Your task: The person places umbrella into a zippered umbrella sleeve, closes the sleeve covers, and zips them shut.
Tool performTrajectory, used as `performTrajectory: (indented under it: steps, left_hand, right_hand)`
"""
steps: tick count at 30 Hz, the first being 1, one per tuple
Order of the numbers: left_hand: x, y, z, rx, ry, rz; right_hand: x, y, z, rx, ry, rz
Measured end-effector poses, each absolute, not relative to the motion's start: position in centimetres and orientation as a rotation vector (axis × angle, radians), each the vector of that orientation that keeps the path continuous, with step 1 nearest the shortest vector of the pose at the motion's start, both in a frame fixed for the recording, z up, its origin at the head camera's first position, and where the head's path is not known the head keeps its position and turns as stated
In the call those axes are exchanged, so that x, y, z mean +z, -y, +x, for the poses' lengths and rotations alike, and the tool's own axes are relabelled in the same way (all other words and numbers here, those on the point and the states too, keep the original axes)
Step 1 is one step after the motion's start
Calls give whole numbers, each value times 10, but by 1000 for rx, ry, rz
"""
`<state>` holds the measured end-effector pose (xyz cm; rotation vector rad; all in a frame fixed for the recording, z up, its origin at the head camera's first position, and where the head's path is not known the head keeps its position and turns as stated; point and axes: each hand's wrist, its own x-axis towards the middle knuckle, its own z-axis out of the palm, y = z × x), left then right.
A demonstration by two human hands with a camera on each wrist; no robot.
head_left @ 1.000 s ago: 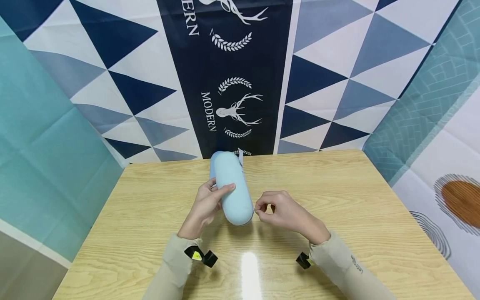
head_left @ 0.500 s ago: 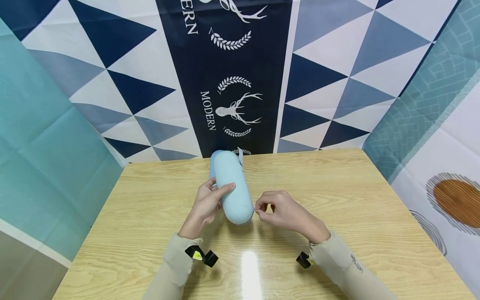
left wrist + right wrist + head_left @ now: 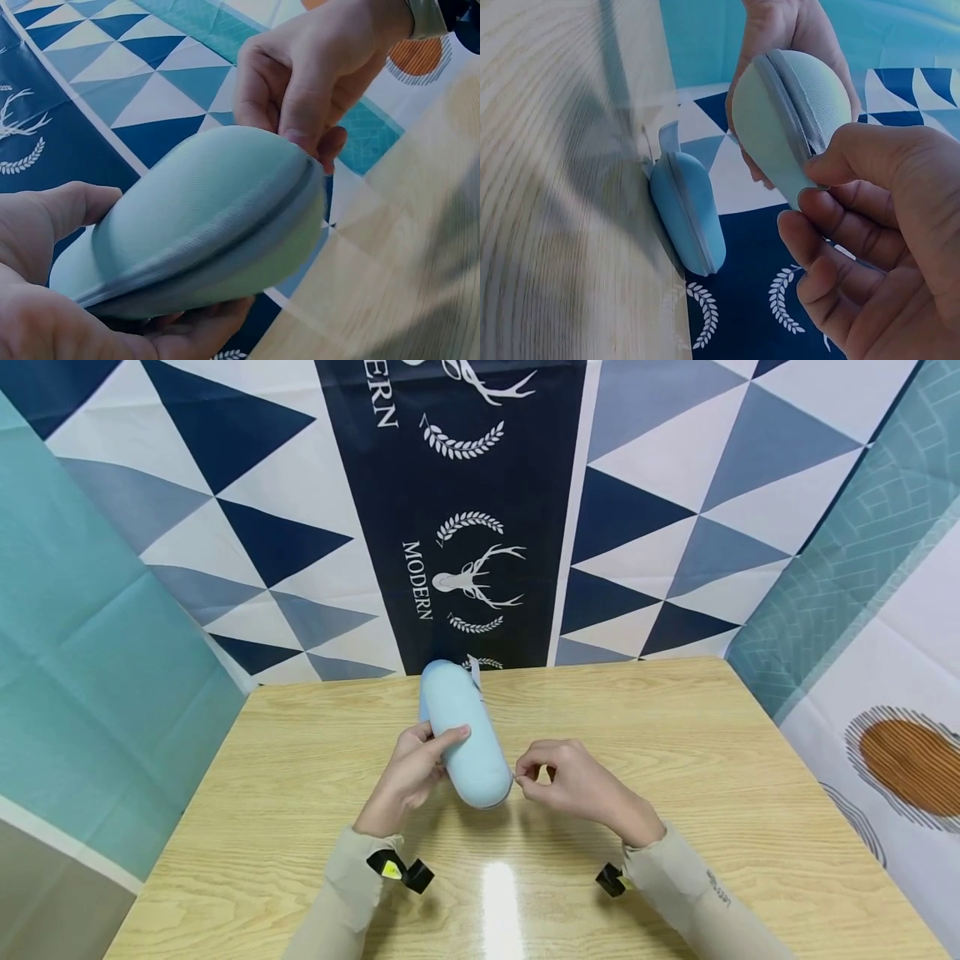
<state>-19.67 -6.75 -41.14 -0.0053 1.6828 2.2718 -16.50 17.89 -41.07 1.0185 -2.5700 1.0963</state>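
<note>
A pale blue zip case (image 3: 468, 739), long and rounded, is held up over the table. My left hand (image 3: 411, 767) grips its side, thumb lying across the top and fingers underneath. At the case's near end my right hand (image 3: 573, 781) pinches the zipper pull between thumb and forefinger; the fingers mostly hide the pull. A grey zipper (image 3: 217, 251) runs round the case edge in the left wrist view, its two halves meeting along it. In the right wrist view the zipper (image 3: 787, 97) leads to my right thumb.
Behind the held case, a second, bluer zip case (image 3: 686, 214) with a fabric tab (image 3: 669, 137) stands on the wooden table (image 3: 637, 718). It sits near the back edge, against the patterned cloth wall (image 3: 637, 527). Teal cloth (image 3: 97, 652) hangs at the left.
The near end of the held case has swung slightly right, and my right hand has shifted a little right with it. My left hand keeps its grip.
</note>
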Motion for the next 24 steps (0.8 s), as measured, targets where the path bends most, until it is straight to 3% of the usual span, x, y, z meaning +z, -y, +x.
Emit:
performTrajectory:
  steps: [24]
  left_hand:
    - [-412, 75, -198, 2281, -1528, 90]
  right_hand:
    - [-418, -184, -167, 1092, 2538, 1055]
